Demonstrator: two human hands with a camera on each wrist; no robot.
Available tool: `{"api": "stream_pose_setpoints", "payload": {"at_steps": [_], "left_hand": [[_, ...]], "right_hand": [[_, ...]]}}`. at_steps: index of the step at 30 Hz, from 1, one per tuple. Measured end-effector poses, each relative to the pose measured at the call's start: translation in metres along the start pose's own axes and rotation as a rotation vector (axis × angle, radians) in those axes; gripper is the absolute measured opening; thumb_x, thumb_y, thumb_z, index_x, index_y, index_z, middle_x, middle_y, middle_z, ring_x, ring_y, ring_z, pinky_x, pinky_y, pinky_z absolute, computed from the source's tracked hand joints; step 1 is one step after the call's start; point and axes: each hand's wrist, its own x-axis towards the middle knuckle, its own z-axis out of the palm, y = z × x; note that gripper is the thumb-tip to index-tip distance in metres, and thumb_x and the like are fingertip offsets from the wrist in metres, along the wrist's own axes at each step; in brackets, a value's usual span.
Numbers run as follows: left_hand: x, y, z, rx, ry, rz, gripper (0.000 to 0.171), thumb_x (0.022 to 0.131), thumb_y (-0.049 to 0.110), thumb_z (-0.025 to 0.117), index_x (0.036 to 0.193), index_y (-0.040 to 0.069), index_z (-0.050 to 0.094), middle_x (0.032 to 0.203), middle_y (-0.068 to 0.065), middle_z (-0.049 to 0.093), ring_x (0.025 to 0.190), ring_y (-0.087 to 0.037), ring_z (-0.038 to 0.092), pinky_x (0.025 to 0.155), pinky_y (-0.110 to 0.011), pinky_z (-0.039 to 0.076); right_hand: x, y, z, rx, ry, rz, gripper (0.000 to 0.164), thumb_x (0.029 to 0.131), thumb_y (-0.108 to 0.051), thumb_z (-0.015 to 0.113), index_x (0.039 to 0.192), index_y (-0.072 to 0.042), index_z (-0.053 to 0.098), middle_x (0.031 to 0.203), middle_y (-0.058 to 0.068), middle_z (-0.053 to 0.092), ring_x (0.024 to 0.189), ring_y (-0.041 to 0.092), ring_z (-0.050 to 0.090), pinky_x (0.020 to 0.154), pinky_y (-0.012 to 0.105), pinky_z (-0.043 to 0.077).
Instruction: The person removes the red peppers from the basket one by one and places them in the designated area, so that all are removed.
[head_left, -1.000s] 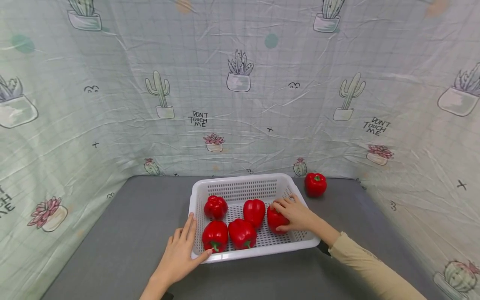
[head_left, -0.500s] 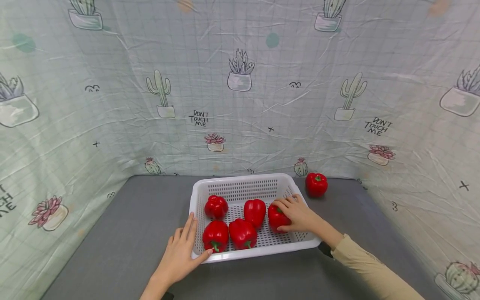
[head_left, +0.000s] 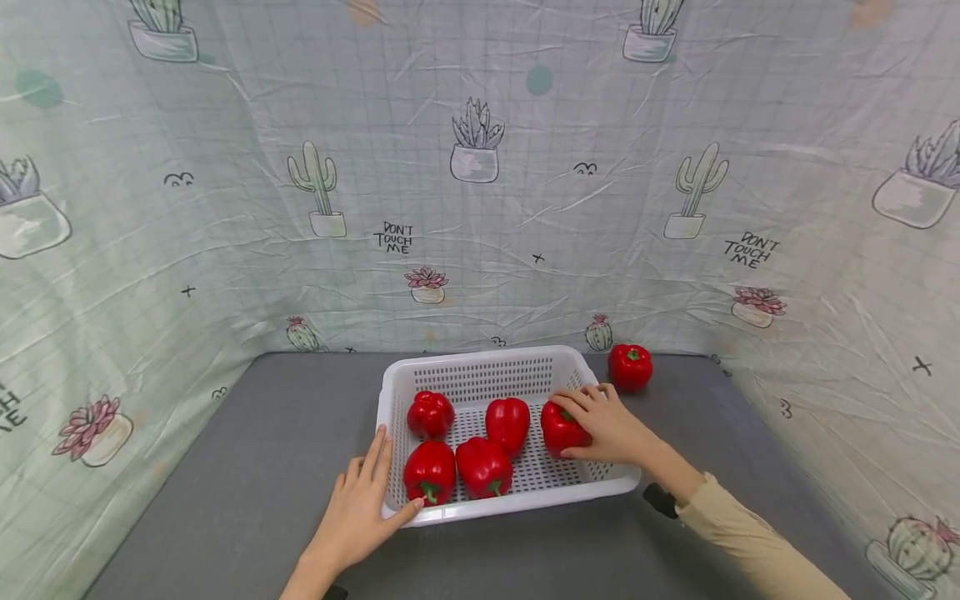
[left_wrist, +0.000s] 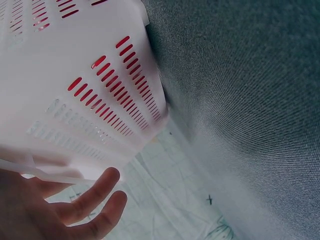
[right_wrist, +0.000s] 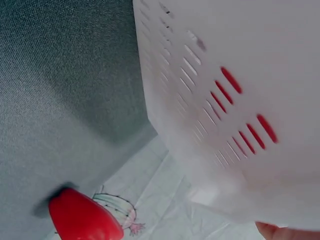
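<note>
A white perforated plastic basket (head_left: pixel 525 502) stands on the grey table with several red bell peppers inside. At its right end my right hand (head_left: pixel 613 429) grips a bell pepper (head_left: pixel 558 433) from above, fingers curled over the far side and thumb at the near side. My left hand (head_left: pixel 354 510) rests at the basket's front left corner, its straight fingers along the left rim and its thumb on the front rim. The left wrist view shows those fingers (left_wrist: pixel 95 200) by the rim. Basket wall hides most of the right hand in the right wrist view.
One more red bell pepper (head_left: pixel 630 367) sits on the table beyond the basket's back right corner. A cloth (head_left: pixel 465 292) printed with cacti hangs behind and along both sides of the grey table (head_left: pixel 285 433).
My right hand and the bell pepper in it have shifted slightly right and up in the head view, toward the basket's right wall. My left hand has stayed in place.
</note>
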Motion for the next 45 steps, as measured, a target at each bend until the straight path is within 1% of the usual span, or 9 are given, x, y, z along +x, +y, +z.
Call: {"api": "stream_pose_setpoints", "payload": {"at_steps": [8, 12, 17, 20, 23, 28, 31, 37, 45], "left_hand": [[0.000, -0.001, 0.001, -0.002, -0.002, -0.002, 0.092, 0.071, 0.058, 0.060, 0.138, 0.004, 0.030, 0.148, -0.011, 0.023, 0.103, -0.025, 0.043, 0.079, -0.045, 0.042], [-0.001, -0.001, 0.001, -0.003, -0.005, -0.005, 0.093, 0.071, 0.058, 0.060, 0.139, 0.004, 0.029, 0.148, -0.011, 0.023, 0.103, -0.025, 0.043, 0.079, -0.046, 0.042], [-0.001, -0.001, 0.001, -0.010, -0.011, -0.013, 0.093, 0.071, 0.058, 0.060, 0.139, 0.004, 0.028, 0.148, -0.011, 0.022, 0.104, -0.026, 0.043, 0.081, -0.048, 0.041], [-0.001, -0.001, 0.002, -0.011, -0.014, -0.015, 0.093, 0.071, 0.059, 0.060, 0.139, 0.004, 0.028, 0.148, -0.011, 0.022, 0.104, -0.026, 0.042, 0.082, -0.048, 0.041], [0.000, -0.001, 0.002, -0.008, -0.013, -0.017, 0.094, 0.071, 0.060, 0.059, 0.139, 0.004, 0.028, 0.148, -0.011, 0.022, 0.104, -0.025, 0.042, 0.082, -0.048, 0.041], [0.000, -0.001, 0.002, -0.007, -0.010, -0.016, 0.094, 0.070, 0.060, 0.059, 0.139, 0.004, 0.028, 0.148, -0.011, 0.022, 0.104, -0.025, 0.042, 0.082, -0.048, 0.041], [-0.001, -0.001, 0.002, -0.011, -0.008, -0.011, 0.093, 0.071, 0.060, 0.059, 0.139, 0.004, 0.029, 0.148, -0.011, 0.022, 0.104, -0.025, 0.042, 0.082, -0.048, 0.041], [-0.001, -0.002, 0.002, -0.013, -0.004, -0.010, 0.093, 0.071, 0.059, 0.060, 0.139, 0.004, 0.029, 0.148, -0.011, 0.021, 0.104, -0.026, 0.042, 0.082, -0.048, 0.040], [0.000, -0.001, 0.002, -0.006, -0.008, -0.015, 0.093, 0.071, 0.059, 0.060, 0.139, 0.004, 0.029, 0.148, -0.011, 0.022, 0.105, -0.026, 0.042, 0.082, -0.048, 0.041]], "right_hand": [[-0.006, 0.003, -0.008, 0.001, 0.071, -0.024, 0.079, 0.061, -0.051, 0.074, 0.127, -0.018, 0.046, 0.120, 0.005, 0.051, 0.107, 0.021, 0.043, 0.085, 0.043, 0.032], [-0.010, 0.005, -0.016, -0.012, 0.118, -0.039, 0.079, 0.061, -0.051, 0.074, 0.127, -0.017, 0.047, 0.117, 0.006, 0.051, 0.104, 0.021, 0.043, 0.084, 0.042, 0.031], [-0.015, 0.009, -0.027, -0.009, 0.186, -0.039, 0.078, 0.061, -0.048, 0.075, 0.126, -0.017, 0.047, 0.115, 0.008, 0.051, 0.105, 0.022, 0.043, 0.085, 0.045, 0.032], [-0.019, 0.012, -0.033, 0.004, 0.200, -0.021, 0.078, 0.061, -0.045, 0.076, 0.127, -0.019, 0.045, 0.118, 0.008, 0.049, 0.109, 0.024, 0.040, 0.086, 0.050, 0.032], [-0.022, 0.015, -0.037, 0.015, 0.211, 0.003, 0.079, 0.060, -0.043, 0.078, 0.128, -0.019, 0.043, 0.121, 0.009, 0.048, 0.112, 0.027, 0.038, 0.086, 0.051, 0.032], [-0.028, 0.020, -0.042, 0.024, 0.247, 0.045, 0.080, 0.059, -0.039, 0.079, 0.127, -0.016, 0.045, 0.122, 0.010, 0.047, 0.111, 0.028, 0.039, 0.080, 0.047, 0.034], [-0.032, 0.024, -0.045, 0.035, 0.264, 0.079, 0.080, 0.058, -0.037, 0.081, 0.126, -0.016, 0.046, 0.122, 0.011, 0.047, 0.111, 0.029, 0.039, 0.079, 0.046, 0.034], [-0.040, 0.034, -0.047, 0.028, 0.286, 0.131, 0.080, 0.056, -0.034, 0.082, 0.125, -0.016, 0.046, 0.122, 0.013, 0.047, 0.107, 0.032, 0.041, 0.079, 0.047, 0.035], [-0.047, 0.053, -0.045, 0.008, 0.307, 0.190, 0.076, 0.057, -0.030, 0.080, 0.124, -0.016, 0.047, 0.121, 0.013, 0.046, 0.103, 0.032, 0.040, 0.078, 0.050, 0.031]]}}
